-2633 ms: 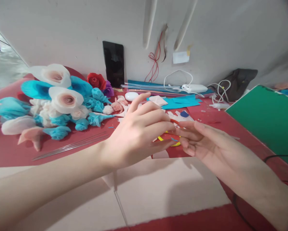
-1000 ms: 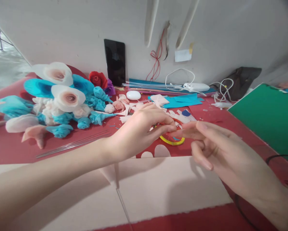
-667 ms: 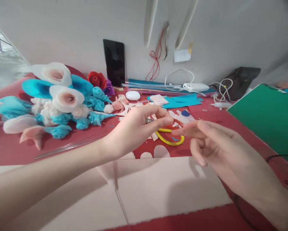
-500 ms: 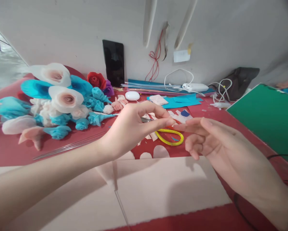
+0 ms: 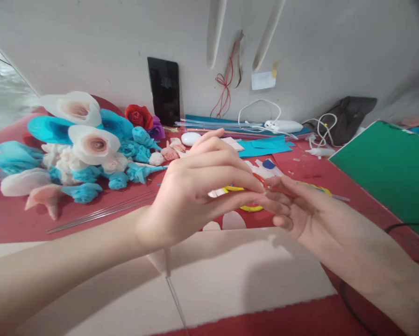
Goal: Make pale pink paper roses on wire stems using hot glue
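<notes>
My left hand [image 5: 198, 191] is raised over the table, its thumb and index finger pinched together and the other fingers lifted. Its fingertips meet those of my right hand [image 5: 317, 219], which is turned palm up with thumb and fingers closed together. Whatever lies between the fingertips is too small or hidden to make out. Just behind them are the scissors' yellow handle [image 5: 252, 208] and paper scraps. Below my hands, a pale paper sheet [image 5: 223, 275] lies across the table, with a thin wire stem [image 5: 176, 298] and a pale paper cone [image 5: 160, 261] on it.
Crepe-paper flowers [image 5: 97, 144] are heaped at the left, with thin metal wires [image 5: 100, 212] in front. A black phone [image 5: 164, 91] leans on the wall. Blue paper [image 5: 265, 146], a white power strip [image 5: 282, 126] and a green board [image 5: 387, 172] stand farther back and right.
My left hand has rolled over, its back now more toward me and its outer fingers lifted. My right thumb and fingers have closed in toward the left fingertips.
</notes>
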The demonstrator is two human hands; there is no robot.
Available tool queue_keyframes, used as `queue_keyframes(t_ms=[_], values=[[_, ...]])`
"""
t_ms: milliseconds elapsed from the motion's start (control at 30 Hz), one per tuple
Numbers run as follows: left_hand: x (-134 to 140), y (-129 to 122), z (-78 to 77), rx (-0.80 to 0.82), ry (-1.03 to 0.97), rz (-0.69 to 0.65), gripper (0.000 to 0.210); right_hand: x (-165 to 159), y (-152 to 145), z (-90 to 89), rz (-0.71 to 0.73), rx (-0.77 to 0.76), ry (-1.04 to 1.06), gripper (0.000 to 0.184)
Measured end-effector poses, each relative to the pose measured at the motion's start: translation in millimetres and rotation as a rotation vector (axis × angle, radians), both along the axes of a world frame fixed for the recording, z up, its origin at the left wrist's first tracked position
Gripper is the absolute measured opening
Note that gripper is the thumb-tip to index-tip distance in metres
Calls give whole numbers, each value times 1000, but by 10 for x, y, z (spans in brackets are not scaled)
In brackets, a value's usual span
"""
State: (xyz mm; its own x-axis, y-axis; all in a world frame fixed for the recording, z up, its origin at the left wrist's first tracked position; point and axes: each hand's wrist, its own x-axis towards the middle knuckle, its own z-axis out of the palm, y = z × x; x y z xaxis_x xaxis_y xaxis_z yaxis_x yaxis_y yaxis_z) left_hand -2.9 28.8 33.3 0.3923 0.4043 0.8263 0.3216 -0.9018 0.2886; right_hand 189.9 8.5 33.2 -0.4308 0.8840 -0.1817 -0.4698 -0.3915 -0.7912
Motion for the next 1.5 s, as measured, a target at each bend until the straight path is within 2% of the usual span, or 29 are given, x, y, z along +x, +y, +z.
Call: queue_keyframes(t_ms=[333, 467, 633, 733, 900, 1000, 1200, 1500], values=[[-56, 4, -5, 251, 183, 76, 6, -12, -28, 1, -23, -109, 45, 34], [-51, 20, -42, 295, 175, 104, 3, -13, -25, 10, -58, -152, 31, 31], [-25, 46, -108, 297, 195, 122, 13, -10, -14, 7, -46, -162, 43, 32], [4, 52, -120, 182, 174, 93, 12, -12, -16, -14, -19, -138, 28, 31], [37, 29, -64, -245, -4, 44, 13, -27, -37, 0, -49, -98, -39, 25], [41, 12, -37, -346, -140, 27, 13, -36, -46, 34, -63, -110, -65, 25], [30, -7, -27, -222, -73, -81, 11, -46, -52, 62, -54, -135, -10, 31], [-5, 21, -15, 59, 72, -15, 13, -50, -49, 40, -109, -186, 24, 29]])
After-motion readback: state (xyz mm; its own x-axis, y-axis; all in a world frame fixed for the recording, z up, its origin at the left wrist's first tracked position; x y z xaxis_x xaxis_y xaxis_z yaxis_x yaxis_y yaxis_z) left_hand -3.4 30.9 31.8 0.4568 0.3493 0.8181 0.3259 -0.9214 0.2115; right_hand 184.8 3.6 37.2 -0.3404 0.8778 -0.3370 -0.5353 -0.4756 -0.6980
